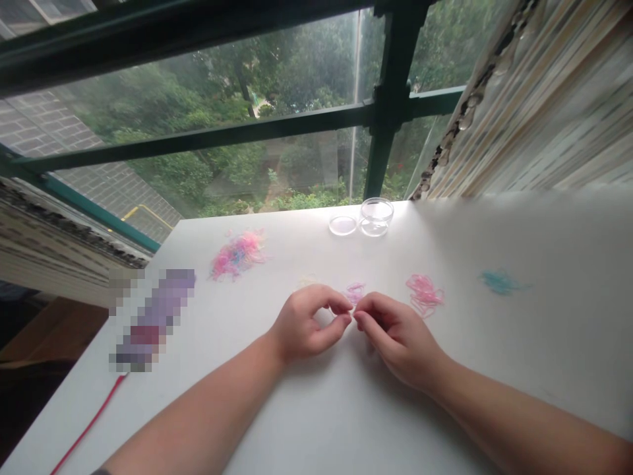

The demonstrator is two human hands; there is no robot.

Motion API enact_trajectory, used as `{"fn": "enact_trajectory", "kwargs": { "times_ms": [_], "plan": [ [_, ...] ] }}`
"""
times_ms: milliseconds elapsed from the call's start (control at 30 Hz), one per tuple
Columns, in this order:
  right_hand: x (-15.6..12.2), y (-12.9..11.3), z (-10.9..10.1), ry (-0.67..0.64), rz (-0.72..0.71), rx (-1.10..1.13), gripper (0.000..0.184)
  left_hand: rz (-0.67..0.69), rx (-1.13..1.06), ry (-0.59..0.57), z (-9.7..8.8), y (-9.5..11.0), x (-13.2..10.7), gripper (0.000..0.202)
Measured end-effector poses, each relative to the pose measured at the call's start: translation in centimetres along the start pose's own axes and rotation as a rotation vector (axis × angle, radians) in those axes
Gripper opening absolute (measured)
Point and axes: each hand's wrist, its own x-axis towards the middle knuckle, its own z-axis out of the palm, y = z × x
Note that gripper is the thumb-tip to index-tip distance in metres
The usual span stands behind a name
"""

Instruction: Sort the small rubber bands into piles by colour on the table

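Note:
My left hand (314,321) and my right hand (395,336) meet above the middle of the white table, thumb and forefinger pinched on each. Their fingertips almost touch; whatever thin thing they hold is too small to make out. Just behind them lies a small heap of purple rubber bands (355,292), partly covered by the fingers. A faint pale yellow heap (307,281) shows past my left knuckles. Pink rubber bands (424,294) lie beyond my right hand, and blue-green ones (502,282) farther right. At the far left is a larger mixed-colour pile (240,254).
A clear round container (376,218) stands at the table's back edge, a clear lid (342,225) beside it. On the left lies a pixelated purple object (163,316) with a red cable (89,425). Behind are a green-framed window and a curtain (539,119).

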Motion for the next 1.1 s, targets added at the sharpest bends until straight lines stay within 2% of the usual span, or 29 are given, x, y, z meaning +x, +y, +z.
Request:
{"fn": "enact_trajectory", "kwargs": {
  "times_ms": [133, 433, 633, 733, 833, 900, 1000, 1100],
  "plan": [
    [-0.1, 0.0, 0.0, -0.008, 0.002, -0.002, 0.017, 0.007, -0.008, -0.056, -0.1, 0.1, 0.1, 0.007],
    [-0.2, 0.2, -0.1, -0.056, 0.034, -0.005, 0.019, -0.066, 0.030, -0.086, -0.2, 0.0, 0.0, 0.005],
    [-0.3, 0.1, -0.1, -0.053, 0.034, -0.035, 0.021, -0.066, 0.050, -0.101, -0.5, -0.2, 0.0, 0.007],
    [-0.3, 0.2, -0.1, -0.055, 0.041, -0.039, 0.020, -0.069, 0.095, -0.073, -1.5, -1.0, 0.2, 0.008],
    [-0.4, 0.3, -0.1, -0.069, 0.041, -0.027, 0.021, -0.098, 0.208, 0.039, -3.3, -2.3, 0.4, 0.008],
    [-0.5, 0.3, -0.2, -0.082, 0.043, -0.022, 0.022, -0.110, 0.296, 0.074, -4.4, -3.2, 0.6, 0.009],
    [-0.5, 0.4, -0.2, -0.099, 0.050, -0.018, 0.022, -0.160, 0.377, 0.063, -5.3, -4.1, 0.5, 0.011],
    [-0.5, 0.4, -0.2, -0.105, 0.047, -0.015, 0.022, -0.212, 0.412, -0.010, -5.3, -4.4, 0.3, 0.011]
  ]
}}
